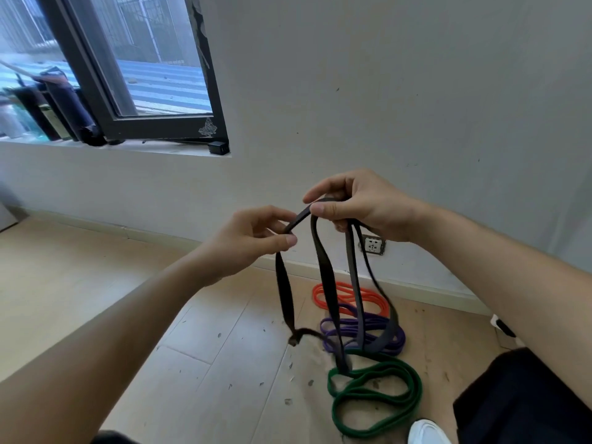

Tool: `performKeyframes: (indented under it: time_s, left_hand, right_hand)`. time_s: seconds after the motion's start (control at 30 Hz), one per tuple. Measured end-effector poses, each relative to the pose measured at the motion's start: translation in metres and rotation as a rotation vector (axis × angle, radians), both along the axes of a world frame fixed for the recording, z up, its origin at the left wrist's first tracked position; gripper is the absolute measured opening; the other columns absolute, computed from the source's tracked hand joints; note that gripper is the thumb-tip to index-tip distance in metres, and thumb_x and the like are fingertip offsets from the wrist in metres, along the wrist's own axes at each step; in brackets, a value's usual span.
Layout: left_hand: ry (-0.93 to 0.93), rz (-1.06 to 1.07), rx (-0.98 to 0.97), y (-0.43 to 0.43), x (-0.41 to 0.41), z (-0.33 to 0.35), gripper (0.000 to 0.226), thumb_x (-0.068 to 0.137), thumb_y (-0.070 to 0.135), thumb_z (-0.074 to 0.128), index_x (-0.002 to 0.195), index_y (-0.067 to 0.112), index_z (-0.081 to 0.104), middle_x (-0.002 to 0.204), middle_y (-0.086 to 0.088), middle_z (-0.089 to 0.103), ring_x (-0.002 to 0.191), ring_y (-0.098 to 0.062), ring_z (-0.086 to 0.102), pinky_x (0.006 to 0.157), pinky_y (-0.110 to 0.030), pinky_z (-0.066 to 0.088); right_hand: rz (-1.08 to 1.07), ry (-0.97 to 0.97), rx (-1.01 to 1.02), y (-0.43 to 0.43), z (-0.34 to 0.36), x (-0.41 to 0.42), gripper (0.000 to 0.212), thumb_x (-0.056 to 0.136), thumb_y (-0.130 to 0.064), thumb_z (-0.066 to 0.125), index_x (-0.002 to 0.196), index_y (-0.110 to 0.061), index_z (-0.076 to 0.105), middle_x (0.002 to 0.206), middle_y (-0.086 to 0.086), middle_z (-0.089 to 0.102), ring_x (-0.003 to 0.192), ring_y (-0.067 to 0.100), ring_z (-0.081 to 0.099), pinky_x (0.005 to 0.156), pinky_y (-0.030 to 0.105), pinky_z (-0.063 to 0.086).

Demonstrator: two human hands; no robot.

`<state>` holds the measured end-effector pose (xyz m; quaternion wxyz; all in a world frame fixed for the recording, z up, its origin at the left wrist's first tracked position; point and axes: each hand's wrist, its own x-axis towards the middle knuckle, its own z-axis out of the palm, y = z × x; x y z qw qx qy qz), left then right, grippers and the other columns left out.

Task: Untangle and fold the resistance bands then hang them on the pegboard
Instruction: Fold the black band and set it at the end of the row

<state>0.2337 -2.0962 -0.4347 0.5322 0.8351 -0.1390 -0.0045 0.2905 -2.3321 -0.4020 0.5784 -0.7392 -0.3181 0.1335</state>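
— Three flat rubber loops lie on the wooden floor [224, 363]: orange band [317, 298], purple band [330, 323], green band [415, 384].
— Left hand [256, 241] and right hand [362, 209] both pinch the long black rubber band [322, 261], knotted below. Nothing hung yet.

Daylight enters through the window [160, 78] at far left; exposure is even and moderately bright. The wall [416, 91] reads flat grey, no glare noted. Shadows on the floor [80, 267] are soft and faint. Wide-angle distortion bends the window frame and tilts the skirting line toward the edges. The lower end of the black band [285, 293] is motion-blurred. Near corners are slightly soft.
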Motion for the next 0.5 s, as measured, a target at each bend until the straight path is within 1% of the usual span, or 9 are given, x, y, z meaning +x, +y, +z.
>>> performKeyframes:
  time_s: [0.1, 0.17, 0.23, 0.27, 0.33, 0.4, 0.47, 0.5]
  left_hand:
    - [0.027, -0.075, 0.029, -0.004, -0.002, -0.004, 0.034, 0.093, 0.018, 0.070, 0.127, 0.023, 0.066, 0.121, 0.006, 0.072, 0.104, -0.031, 0.069, 0.086, -0.034, 0.055]
    - [0.039, -0.105, 0.022, -0.010, -0.003, -0.005, 0.035, 0.094, 0.021, 0.069, 0.129, 0.024, 0.065, 0.126, 0.010, 0.070, 0.101, -0.023, 0.071, 0.082, -0.031, 0.054]
    - [0.037, -0.114, 0.013, -0.015, -0.003, -0.005, 0.034, 0.094, 0.023, 0.068, 0.128, 0.025, 0.064, 0.125, 0.012, 0.070, 0.097, -0.014, 0.071, 0.079, -0.029, 0.054]
    - [0.032, -0.112, 0.006, -0.017, -0.002, -0.005, 0.033, 0.095, 0.023, 0.068, 0.127, 0.025, 0.065, 0.123, 0.012, 0.070, 0.095, -0.011, 0.071, 0.078, -0.027, 0.054]
    - [0.020, -0.098, -0.006, -0.018, -0.001, -0.006, 0.031, 0.094, 0.022, 0.068, 0.125, 0.025, 0.066, 0.115, 0.010, 0.073, 0.091, -0.009, 0.068, 0.077, -0.026, 0.053]
    - [0.001, -0.083, 0.004, -0.019, 0.000, -0.007, 0.028, 0.094, 0.026, 0.070, 0.122, 0.025, 0.069, 0.104, 0.010, 0.073, 0.093, -0.011, 0.066, 0.083, -0.028, 0.054]
    - [-0.021, -0.075, 0.019, -0.019, 0.002, -0.008, 0.023, 0.092, 0.032, 0.071, 0.113, 0.024, 0.071, 0.102, 0.008, 0.073, 0.102, -0.015, 0.067, 0.094, -0.034, 0.054]
    - [-0.024, -0.076, 0.007, -0.019, 0.002, -0.008, 0.021, 0.091, 0.033, 0.072, 0.109, 0.023, 0.071, 0.103, 0.005, 0.073, 0.105, -0.016, 0.067, 0.096, -0.036, 0.053]
  right_hand:
    - [0.013, -0.007, 0.063, 0.001, -0.001, 0.000, 0.022, 0.088, -0.010, 0.073, 0.106, 0.002, 0.071, 0.072, 0.010, 0.059, 0.062, 0.019, 0.051, 0.055, 0.025, 0.044]
    - [0.027, 0.003, 0.089, 0.002, -0.002, -0.001, 0.019, 0.089, -0.009, 0.071, 0.105, 0.000, 0.072, 0.073, 0.007, 0.062, 0.064, 0.019, 0.053, 0.057, 0.024, 0.045]
    - [0.025, 0.010, 0.123, 0.003, -0.001, -0.002, 0.018, 0.089, -0.008, 0.070, 0.106, -0.001, 0.070, 0.073, 0.005, 0.064, 0.064, 0.017, 0.054, 0.058, 0.024, 0.046]
    - [0.019, 0.016, 0.143, 0.003, 0.000, -0.002, 0.020, 0.088, -0.009, 0.070, 0.106, -0.001, 0.070, 0.075, 0.007, 0.064, 0.064, 0.017, 0.054, 0.059, 0.025, 0.045]
    - [0.019, 0.036, 0.185, 0.002, 0.001, -0.001, 0.024, 0.085, -0.013, 0.071, 0.106, -0.001, 0.069, 0.083, 0.016, 0.061, 0.069, 0.023, 0.053, 0.062, 0.027, 0.044]
    - [0.021, 0.071, 0.226, 0.001, 0.002, 0.001, 0.024, 0.083, -0.016, 0.072, 0.103, -0.004, 0.070, 0.087, 0.019, 0.061, 0.075, 0.028, 0.052, 0.061, 0.026, 0.044]
    - [0.017, 0.082, 0.253, -0.001, 0.004, 0.003, 0.022, 0.081, -0.016, 0.072, 0.101, -0.007, 0.071, 0.084, 0.012, 0.066, 0.076, 0.025, 0.055, 0.057, 0.023, 0.043]
    - [0.016, 0.077, 0.252, -0.003, 0.004, 0.005, 0.021, 0.081, -0.017, 0.072, 0.100, -0.008, 0.072, 0.083, 0.010, 0.067, 0.076, 0.027, 0.053, 0.056, 0.022, 0.042]
